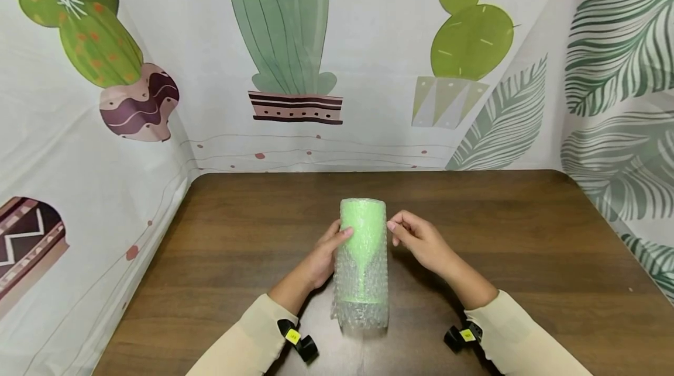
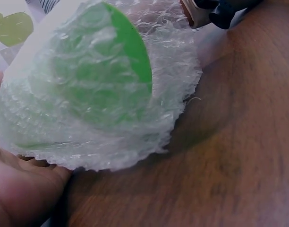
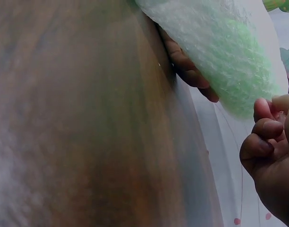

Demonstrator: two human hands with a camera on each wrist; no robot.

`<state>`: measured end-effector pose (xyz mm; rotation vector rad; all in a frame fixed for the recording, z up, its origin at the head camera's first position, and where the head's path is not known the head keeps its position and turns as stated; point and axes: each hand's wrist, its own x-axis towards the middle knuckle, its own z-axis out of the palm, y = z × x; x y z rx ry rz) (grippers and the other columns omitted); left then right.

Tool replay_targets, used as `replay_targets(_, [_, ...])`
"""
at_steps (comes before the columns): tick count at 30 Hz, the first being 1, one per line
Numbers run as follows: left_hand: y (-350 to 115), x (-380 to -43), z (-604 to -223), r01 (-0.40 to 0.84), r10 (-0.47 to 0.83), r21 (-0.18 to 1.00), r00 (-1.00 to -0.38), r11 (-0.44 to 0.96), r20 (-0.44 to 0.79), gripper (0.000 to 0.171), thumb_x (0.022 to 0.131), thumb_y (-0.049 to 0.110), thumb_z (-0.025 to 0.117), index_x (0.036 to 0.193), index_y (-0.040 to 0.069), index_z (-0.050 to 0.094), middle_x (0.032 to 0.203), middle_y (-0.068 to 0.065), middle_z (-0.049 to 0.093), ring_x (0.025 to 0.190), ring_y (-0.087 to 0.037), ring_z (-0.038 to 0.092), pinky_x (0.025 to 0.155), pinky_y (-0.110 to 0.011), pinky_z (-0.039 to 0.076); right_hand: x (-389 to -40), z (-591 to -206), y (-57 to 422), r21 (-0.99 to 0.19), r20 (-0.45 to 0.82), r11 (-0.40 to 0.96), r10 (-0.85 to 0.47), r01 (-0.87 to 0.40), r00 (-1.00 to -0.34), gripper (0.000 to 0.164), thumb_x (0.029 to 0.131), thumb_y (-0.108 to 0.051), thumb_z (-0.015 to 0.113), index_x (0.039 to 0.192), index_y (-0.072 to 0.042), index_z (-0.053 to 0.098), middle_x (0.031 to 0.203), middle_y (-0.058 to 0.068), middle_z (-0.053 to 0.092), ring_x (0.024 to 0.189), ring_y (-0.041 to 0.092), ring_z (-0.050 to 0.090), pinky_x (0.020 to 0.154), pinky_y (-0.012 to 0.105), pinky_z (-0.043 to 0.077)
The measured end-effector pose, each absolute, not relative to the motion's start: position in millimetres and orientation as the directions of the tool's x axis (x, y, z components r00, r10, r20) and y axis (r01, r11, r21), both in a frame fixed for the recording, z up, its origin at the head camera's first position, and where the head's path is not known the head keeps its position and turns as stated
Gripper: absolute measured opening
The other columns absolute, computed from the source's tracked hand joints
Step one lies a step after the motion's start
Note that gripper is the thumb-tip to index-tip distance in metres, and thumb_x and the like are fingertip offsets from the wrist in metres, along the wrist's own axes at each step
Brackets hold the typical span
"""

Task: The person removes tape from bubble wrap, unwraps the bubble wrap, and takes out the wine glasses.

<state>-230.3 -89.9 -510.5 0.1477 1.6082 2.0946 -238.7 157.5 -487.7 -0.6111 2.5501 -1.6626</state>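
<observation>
Two cream sleeves [image 1: 242, 338] sit nearest me, over the tabletop [image 1: 237, 218]. I see the left hand [image 1: 318, 262] gripping a green goblet [image 1: 363, 224] in bubble wrap [image 1: 363, 314], between both hands. The right hand [image 1: 426, 244] has curled fingers at the wrap's edge; whether they pinch it, I can't tell.

Tbl [image 1: 553, 235] passable far L/R; wrapped green obj [image 1: 363, 259] blocks ctr, cloth [image 1: 379, 60] behind.
</observation>
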Motion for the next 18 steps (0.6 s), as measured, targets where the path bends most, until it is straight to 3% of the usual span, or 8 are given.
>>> replay_targets(7, [-89.8, -229.9, -510.6, -0.315, 0.425, 0.929, -0.88, -0.192, -0.211, 0.058, 0.101, 0.035, 0.049, 0.153, 0.017, 0.029, 0.124, -0.006, 0.057, 0.106, -0.014, 0.06, 0.093, -0.035, 0.05, -238.8, -487.4, 158.5, -0.846, 0.202, 0.4, -0.373, -0.353, -0.906, 0.022, 0.107, -0.022, 0.05, 0.105, -0.007, 0.065, 0.076, -0.002, 0.061, 0.056, 0.004, 0.044, 0.051, 0.024, 0.041])
replay_targets(11, [-89.8, -230.1, -511.2, -0.312, 0.424, 0.93, -0.881, -0.192, -0.208, 0.057, 0.101, 0.035, 0.049, 0.152, 0.016, 0.029, 0.121, -0.005, 0.058, 0.104, -0.014, 0.061, 0.091, -0.035, 0.051, -237.9, -485.7, 157.9, -0.824, 0.209, 0.429, -0.375, -0.369, -0.903, 0.019, 0.108, -0.02, 0.049, 0.108, -0.012, 0.065, 0.076, 0.0, 0.063, 0.054, 0.004, 0.044, 0.049, 0.024, 0.042])
replay_targets(18, [-89.9, -231.2, -511.3, -0.315, 0.421, 0.929, -0.882, -0.192, -0.212, 0.057, 0.101, 0.036, 0.05, 0.151, 0.017, 0.03, 0.122, -0.005, 0.058, 0.105, -0.014, 0.061, 0.091, -0.035, 0.051, -237.0, -483.2, 155.0, -0.827, 0.178, 0.446, -0.369, -0.342, -0.912, 0.018, 0.107, -0.016, 0.048, 0.113, -0.009, 0.063, 0.076, 0.005, 0.063, 0.058, 0.005, 0.046, 0.052, 0.023, 0.041])
